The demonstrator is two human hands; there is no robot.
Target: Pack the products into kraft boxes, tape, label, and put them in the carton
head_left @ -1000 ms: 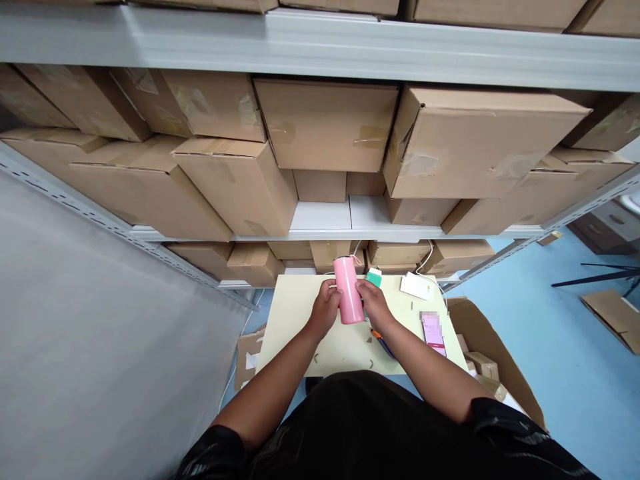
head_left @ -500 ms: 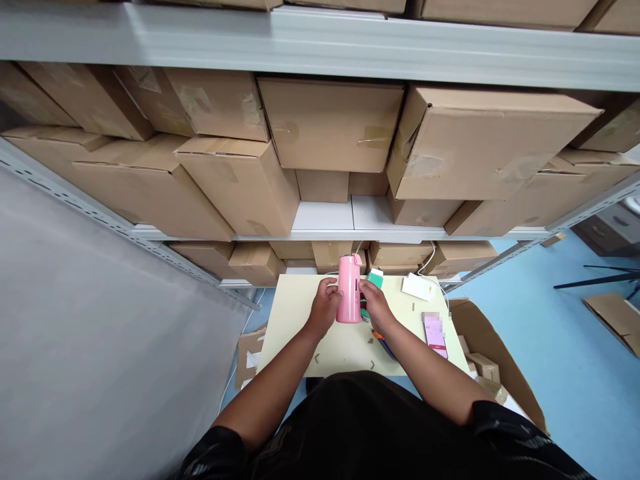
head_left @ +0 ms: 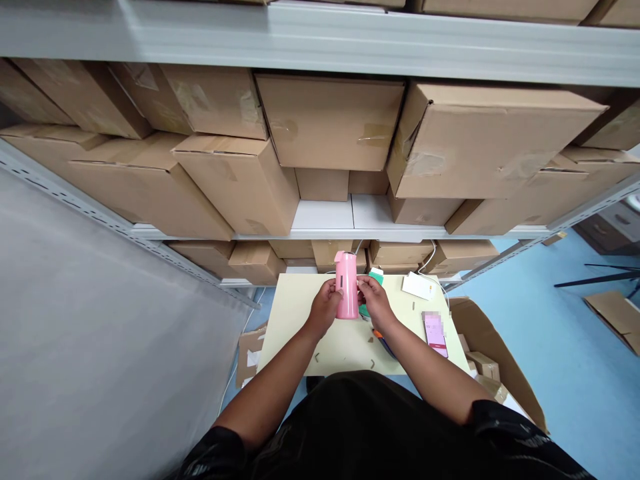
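Note:
A pink bottle (head_left: 348, 297), perhaps a vacuum flask, stands upright between my two hands above the pale yellow table (head_left: 290, 333). Its cap has a small pink spout or flap at the upper left, and a dark narrow mark shows on its left side. My left hand (head_left: 326, 305) is closed on the bottle's left side, thumb across the front. On the other side my right hand (head_left: 376, 301) has its fingertips pressed to the bottle. Behind the right hand lies a green and white box (head_left: 376, 274), partly covered.
A phone (head_left: 435, 333) and a white box (head_left: 419, 286) with a cable lie on the table's right. An orange and dark blue tool (head_left: 383, 341) is half hidden under my right forearm. Shelves of cardboard boxes (head_left: 330, 123) rise ahead; an open carton (head_left: 500, 360) stands at right.
The pink bottle has turned about its upright axis: the spout and dark mark have gone from its right side to its left. My right fingers have shifted on it.

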